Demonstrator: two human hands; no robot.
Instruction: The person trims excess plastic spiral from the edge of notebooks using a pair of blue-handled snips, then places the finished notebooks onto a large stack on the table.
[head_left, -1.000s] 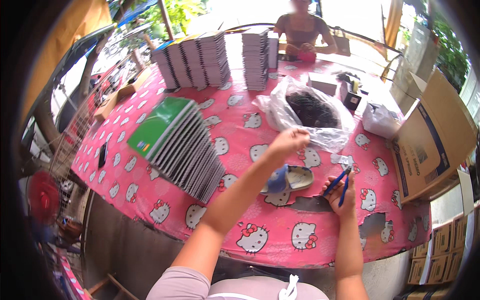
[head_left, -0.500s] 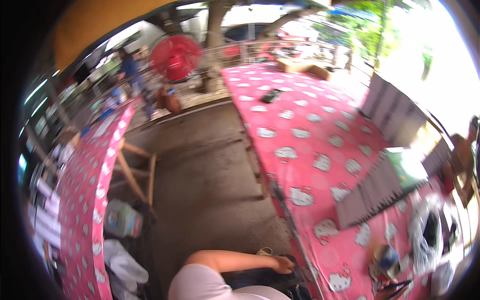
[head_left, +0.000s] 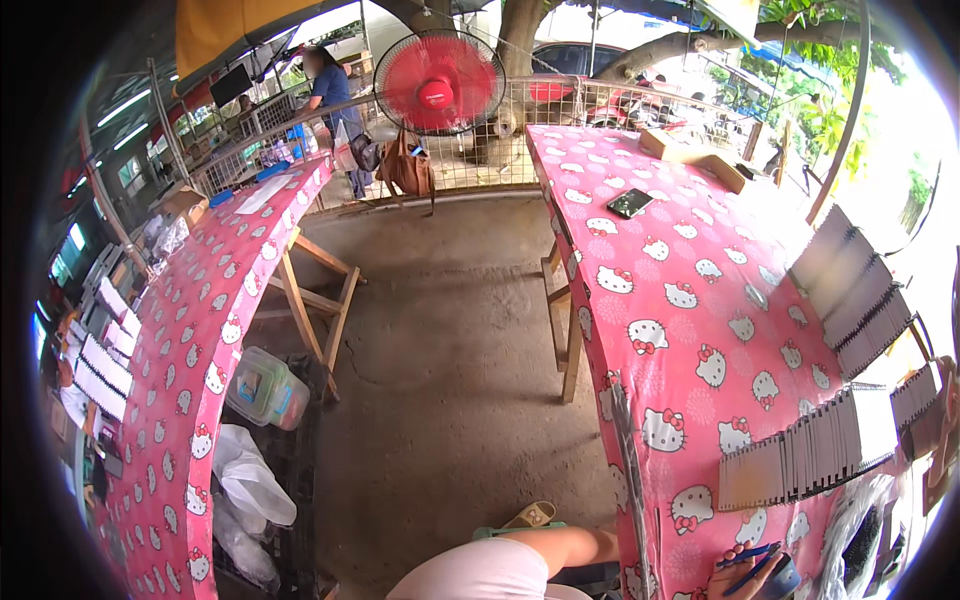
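Low at the right, my right hand (head_left: 735,573) is closed around a pliers-like tool with blue handles (head_left: 752,556), over the pink tablecloth (head_left: 640,470). Beside it stands a small round blue item (head_left: 784,578), cut off by the lower rim. My left forearm (head_left: 570,546) reaches right from a pale sleeve to the table's edge, and the hand itself is hidden there. Just beyond the right hand, a row of spiral-bound notebooks (head_left: 800,455) stands upright, next to a clear plastic bag (head_left: 850,550) with something dark inside.
More notebooks (head_left: 850,290) line the table's right side. A phone (head_left: 630,204) and a cardboard piece (head_left: 690,158) lie farther back. To the left are a second table (head_left: 175,375), a plastic tub (head_left: 265,388) and white bags (head_left: 250,475). A red fan (head_left: 438,85) and a person (head_left: 328,90) are behind.
My view has turned left, so the scene sits farther right and is sharper. My left hand, earlier a visible fist near my lap, is now hidden by the table's edge.
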